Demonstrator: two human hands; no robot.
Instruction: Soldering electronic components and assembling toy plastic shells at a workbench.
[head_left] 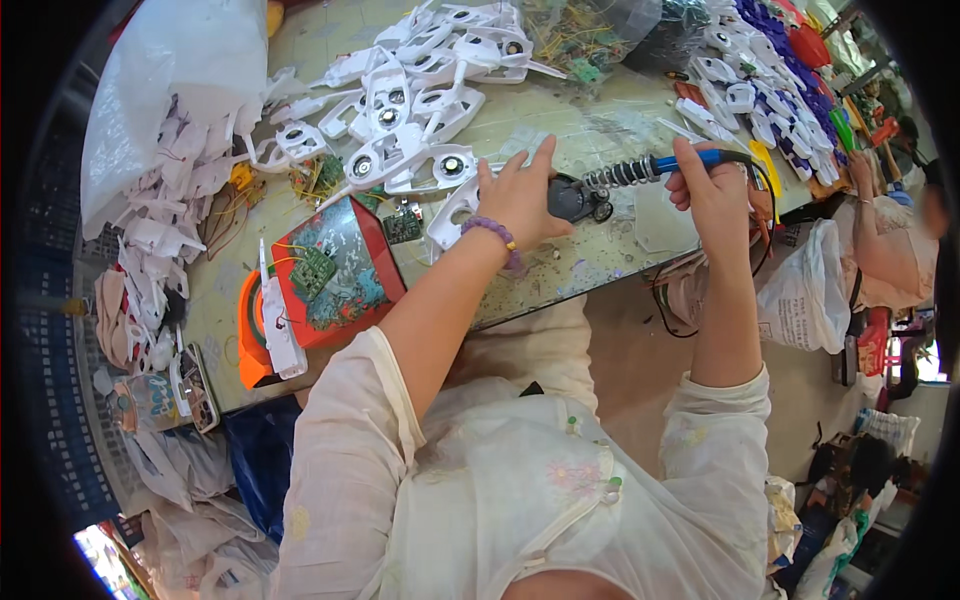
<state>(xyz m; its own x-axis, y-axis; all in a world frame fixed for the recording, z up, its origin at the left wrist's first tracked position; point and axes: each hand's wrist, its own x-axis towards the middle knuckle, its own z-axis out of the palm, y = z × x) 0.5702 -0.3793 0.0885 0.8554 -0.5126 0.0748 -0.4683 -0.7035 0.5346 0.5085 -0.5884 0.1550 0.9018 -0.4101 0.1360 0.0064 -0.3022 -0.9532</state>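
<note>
Pinched in my right hand [712,190] is a soldering iron [693,161] with a blue handle. Its front end lies within the coiled spring holder [620,174] of a stand. The stand's dark round base [572,200] rests on the worktable beside my left hand [515,205]. That hand has its fingers spread, with the thumb close against the base; whether it presses on it I cannot tell. White plastic shells [388,115] with round metal parts lie just beyond my left hand. A red box [385,262] with a green circuit board [312,269] on it stands left of my forearm.
A large plastic bag [165,95] and piled white parts border the left side. Wired boards [575,45] lie at the back, more white shells [735,95] at back right. An orange tape dispenser [252,335] sits at the near edge. Another person's arm [868,205] shows far right.
</note>
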